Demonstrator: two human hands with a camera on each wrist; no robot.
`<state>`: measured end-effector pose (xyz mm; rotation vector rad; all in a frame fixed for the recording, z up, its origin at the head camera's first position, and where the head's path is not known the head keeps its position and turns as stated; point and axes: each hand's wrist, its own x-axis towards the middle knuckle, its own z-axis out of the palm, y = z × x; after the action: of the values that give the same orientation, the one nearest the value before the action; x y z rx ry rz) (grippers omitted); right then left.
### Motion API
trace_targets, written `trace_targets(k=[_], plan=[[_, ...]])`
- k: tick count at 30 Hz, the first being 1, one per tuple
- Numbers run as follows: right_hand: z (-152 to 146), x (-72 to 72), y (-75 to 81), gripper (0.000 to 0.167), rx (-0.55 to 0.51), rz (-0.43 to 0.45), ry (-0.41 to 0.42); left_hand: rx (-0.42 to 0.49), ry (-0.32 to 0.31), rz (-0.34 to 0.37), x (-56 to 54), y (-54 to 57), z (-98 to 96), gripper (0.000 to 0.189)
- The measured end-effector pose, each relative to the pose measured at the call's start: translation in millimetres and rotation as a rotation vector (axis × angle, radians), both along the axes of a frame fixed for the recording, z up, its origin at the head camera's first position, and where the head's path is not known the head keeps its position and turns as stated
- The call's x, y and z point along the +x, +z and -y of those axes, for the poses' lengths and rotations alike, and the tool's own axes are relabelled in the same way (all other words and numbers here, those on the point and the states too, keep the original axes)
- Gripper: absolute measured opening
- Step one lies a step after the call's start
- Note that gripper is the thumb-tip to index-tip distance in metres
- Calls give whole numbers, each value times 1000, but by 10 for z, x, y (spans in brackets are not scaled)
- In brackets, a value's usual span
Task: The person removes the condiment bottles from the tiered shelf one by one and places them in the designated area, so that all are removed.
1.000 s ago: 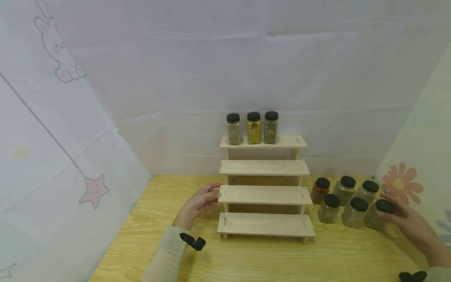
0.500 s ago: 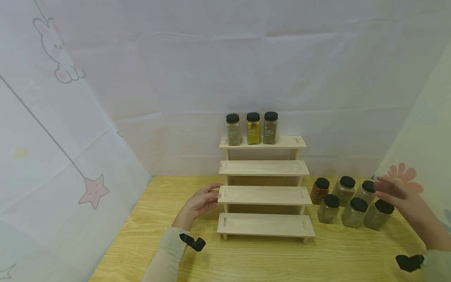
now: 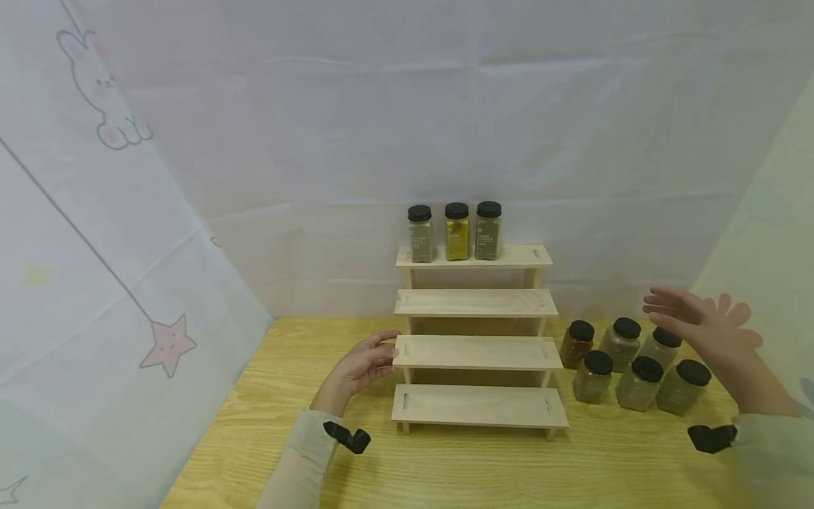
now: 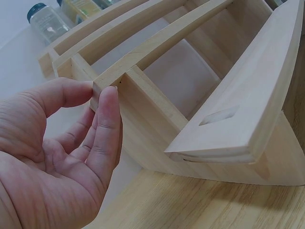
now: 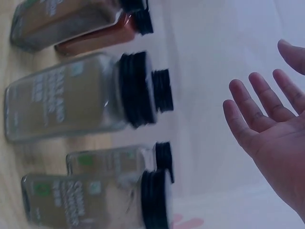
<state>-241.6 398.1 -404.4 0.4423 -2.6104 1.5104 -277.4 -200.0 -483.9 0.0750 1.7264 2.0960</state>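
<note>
My left hand (image 3: 364, 364) pinches the left end of one board of a stepped wooden spice rack (image 3: 478, 352). In the left wrist view, the thumb and a finger meet at that board's corner. Three black-lidded spice jars stand on the top board: a pale green-grey jar (image 3: 421, 237), a yellow jar (image 3: 457, 235) and a grey-green jar (image 3: 488, 235). Over the group of jars at the right, my right hand (image 3: 702, 324) hangs in the air, fingers relaxed and holding nothing. Closest in the right wrist view is a labelled glass spice jar (image 5: 62, 102), apart from the fingers.
Several spice jars stand in two rows right of the rack, among them a reddish jar (image 3: 577, 346) and a front corner jar (image 3: 682, 389). They rest on a wood-grain table (image 3: 483, 470). A pale printed cloth (image 3: 343, 141) rises behind and at both sides.
My right hand has come up off the front right jar and moved left and back over the jars. The left hand, rack and jars look unchanged.
</note>
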Motion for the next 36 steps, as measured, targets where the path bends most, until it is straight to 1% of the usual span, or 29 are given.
trace_targets(k=[3, 7, 11, 14, 19, 23, 32, 36], plan=[[103, -46, 93, 54, 7, -15, 3, -1, 1, -2, -1, -5, -2, 66], [225, -116, 212, 54, 47, -19, -14, -4, 2, -5, -4, -12, 1, 64], [324, -190, 330, 54, 64, -37, 13, 1, 0, -3, -2, -12, 6, 63], [385, -235, 407, 55, 74, -25, 20, 6, -3, -2, -1, -11, 8, 63], [471, -313, 484, 56, 77, -26, 14, 5, -5, -5, -9, -18, 8, 62], [556, -364, 551, 56, 87, -46, 11, 0, -4, -6, -15, -26, 6, 64], [776, -440, 712, 55, 63, -64, 51, 6, -11, -6, -12, -21, 7, 63], [859, -491, 764, 56, 59, -53, 65, 1, -8, -6, -17, -23, 6, 62]])
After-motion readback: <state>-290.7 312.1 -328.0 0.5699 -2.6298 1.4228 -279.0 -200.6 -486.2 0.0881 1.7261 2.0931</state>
